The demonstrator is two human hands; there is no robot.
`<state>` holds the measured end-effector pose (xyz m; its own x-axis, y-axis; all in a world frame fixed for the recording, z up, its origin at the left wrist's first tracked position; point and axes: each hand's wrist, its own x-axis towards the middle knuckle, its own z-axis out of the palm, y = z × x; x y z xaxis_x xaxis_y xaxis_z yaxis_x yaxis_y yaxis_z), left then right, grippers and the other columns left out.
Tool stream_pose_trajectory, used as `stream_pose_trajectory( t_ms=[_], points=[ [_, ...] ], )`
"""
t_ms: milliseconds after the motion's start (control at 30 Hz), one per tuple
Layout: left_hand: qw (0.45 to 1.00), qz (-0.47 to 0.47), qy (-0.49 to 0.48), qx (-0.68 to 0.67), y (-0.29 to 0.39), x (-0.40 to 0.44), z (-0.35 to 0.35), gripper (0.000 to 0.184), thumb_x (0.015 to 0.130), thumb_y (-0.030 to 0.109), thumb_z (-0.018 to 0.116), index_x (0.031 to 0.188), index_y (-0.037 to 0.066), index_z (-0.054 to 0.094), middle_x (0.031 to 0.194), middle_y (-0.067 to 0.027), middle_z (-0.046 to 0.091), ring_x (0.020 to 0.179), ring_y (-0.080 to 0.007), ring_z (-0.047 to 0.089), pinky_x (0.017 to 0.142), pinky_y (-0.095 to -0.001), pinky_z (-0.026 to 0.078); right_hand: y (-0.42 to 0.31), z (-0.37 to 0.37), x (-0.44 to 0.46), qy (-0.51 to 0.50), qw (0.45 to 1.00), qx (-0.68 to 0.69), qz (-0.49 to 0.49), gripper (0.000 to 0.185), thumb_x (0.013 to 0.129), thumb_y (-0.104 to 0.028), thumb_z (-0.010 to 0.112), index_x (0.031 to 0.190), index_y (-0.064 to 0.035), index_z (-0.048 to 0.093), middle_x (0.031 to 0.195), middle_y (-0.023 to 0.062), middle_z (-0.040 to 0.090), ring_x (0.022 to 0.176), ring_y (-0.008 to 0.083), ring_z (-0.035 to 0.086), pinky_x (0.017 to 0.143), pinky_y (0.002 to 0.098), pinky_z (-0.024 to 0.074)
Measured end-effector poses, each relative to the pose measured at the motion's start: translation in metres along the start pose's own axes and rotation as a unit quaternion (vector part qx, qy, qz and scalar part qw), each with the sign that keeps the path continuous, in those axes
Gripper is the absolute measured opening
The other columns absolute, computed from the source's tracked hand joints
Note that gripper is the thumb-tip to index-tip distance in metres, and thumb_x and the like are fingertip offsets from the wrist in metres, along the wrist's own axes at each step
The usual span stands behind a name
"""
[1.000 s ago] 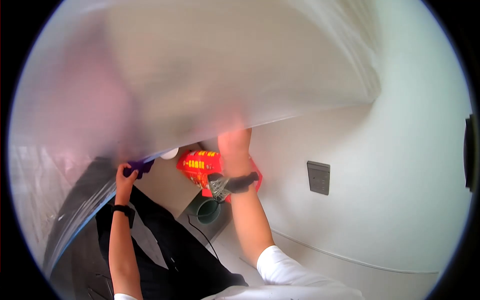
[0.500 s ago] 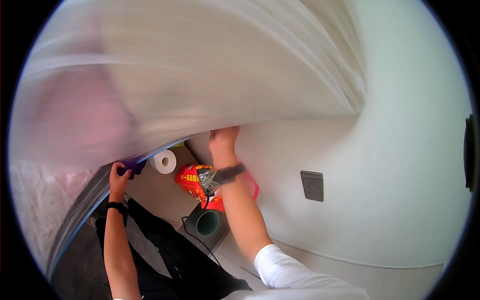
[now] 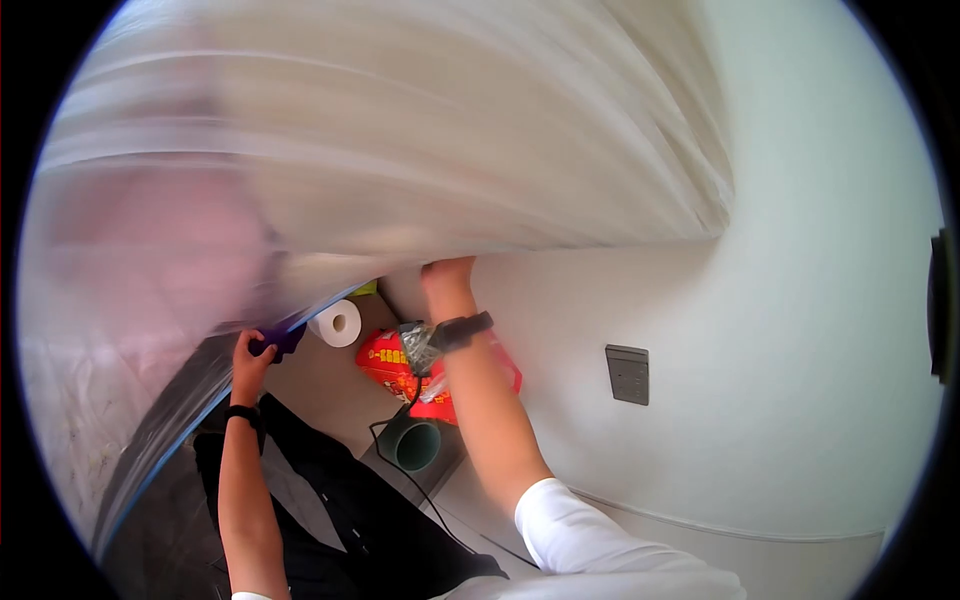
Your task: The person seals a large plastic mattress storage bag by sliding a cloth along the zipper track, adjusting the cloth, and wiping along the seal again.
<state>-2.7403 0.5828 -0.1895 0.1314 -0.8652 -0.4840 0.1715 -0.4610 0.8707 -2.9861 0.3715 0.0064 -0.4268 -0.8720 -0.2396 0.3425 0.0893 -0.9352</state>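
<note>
A large translucent sheet [image 3: 480, 150] with a blue-trimmed edge hangs across the upper and left view. My left hand [image 3: 252, 356] is closed on a dark purple piece [image 3: 282, 341] by that blue edge; what the piece is I cannot make out. My right hand [image 3: 448, 274] is raised to the sheet's lower edge beside the wall, its fingers mostly hidden behind the sheet. A dark band circles each wrist. Below the right hand, a clear-wrapped item [image 3: 418, 348] with a black cable lies by a red printed bag [image 3: 383, 360].
A white paper roll [image 3: 340, 323] stands on the brown surface [image 3: 305, 382] near my left hand. A green cylindrical container [image 3: 412, 446] sits below the red bag. A black cable [image 3: 425, 500] runs toward my legs. On the pale wall is a dark switch panel [image 3: 628, 375].
The sheet's folds have shifted a little. My left hand and the purple piece are slightly further right in view. The right hand stays at the sheet's lower edge.
</note>
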Motion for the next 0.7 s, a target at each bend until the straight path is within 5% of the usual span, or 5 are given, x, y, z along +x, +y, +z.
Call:
stream_pose_trajectory(
  t_ms=[133, 167, 200, 467, 700],
  points=[
    [0.995, 0.088, 0.027, 0.042, -0.023, 0.012, 0.006, 0.026, 0.069, 0.006, 0.069, 0.087, 0.003, 0.051, 0.082, -0.0047, 0.053, 0.076, -0.0152, 0.052, 0.068, -0.0292, 0.046, 0.018, -0.040, 0.011, -0.144, 0.877, -0.349, -0.298, 0.041, 0.092, -0.038, 0.048, 0.122, -0.0105, 0.046, 0.119, 0.0051, 0.052, 0.110, 0.0219, 0.049, 0.092, 0.0392, 0.0444],
    [0.999, 0.036, 0.020, 0.016, -0.004, 0.007, 0.008, 0.025, 0.068, 0.007, 0.069, 0.087, 0.003, 0.052, 0.082, -0.0050, 0.054, 0.078, -0.0163, 0.053, 0.070, -0.0300, 0.045, -0.010, -0.012, -0.026, -0.075, 0.997, -0.019, 0.010, 0.043, 0.092, -0.040, 0.047, 0.123, -0.0092, 0.046, 0.122, 0.0073, 0.051, 0.114, 0.0255, 0.047, 0.096, 0.0448, 0.0415],
    [0.998, 0.040, 0.030, 0.046, 0.005, 0.006, 0.005, 0.025, 0.068, 0.008, 0.068, 0.087, 0.003, 0.052, 0.082, -0.0064, 0.054, 0.079, -0.0172, 0.053, 0.072, -0.0303, 0.045, 0.002, -0.037, -0.021, -0.194, 0.926, -0.277, -0.166, 0.042, 0.094, -0.033, 0.046, 0.126, -0.0061, 0.044, 0.124, 0.0099, 0.050, 0.114, 0.0296, 0.048, 0.096, 0.0473, 0.0427],
    [0.988, 0.102, 0.075, 0.090, -0.006, 0.022, -0.008, 0.030, 0.069, 0.015, 0.070, 0.090, 0.006, 0.051, 0.087, -0.0138, 0.054, 0.083, -0.0310, 0.053, 0.073, -0.0364, 0.044, 0.026, -0.011, -0.117, -0.008, 0.977, -0.205, 0.066, 0.024, 0.090, -0.016, 0.056, 0.111, -0.0073, 0.048, 0.106, 0.0093, 0.056, 0.094, 0.0216, 0.056, 0.085, 0.0373, 0.0475],
    [0.991, 0.070, 0.002, 0.111, 0.029, 0.020, -0.060, 0.028, 0.073, 0.015, 0.068, 0.093, 0.001, 0.055, 0.081, -0.0146, 0.060, 0.073, -0.0220, 0.057, 0.072, -0.0316, 0.045, 0.113, -0.003, -0.206, -0.349, 0.761, -0.540, 0.090, 0.018, 0.088, -0.011, 0.055, 0.104, -0.0019, 0.055, 0.098, 0.0071, 0.059, 0.091, 0.0136, 0.057, 0.079, 0.0268, 0.0466]
  ],
)
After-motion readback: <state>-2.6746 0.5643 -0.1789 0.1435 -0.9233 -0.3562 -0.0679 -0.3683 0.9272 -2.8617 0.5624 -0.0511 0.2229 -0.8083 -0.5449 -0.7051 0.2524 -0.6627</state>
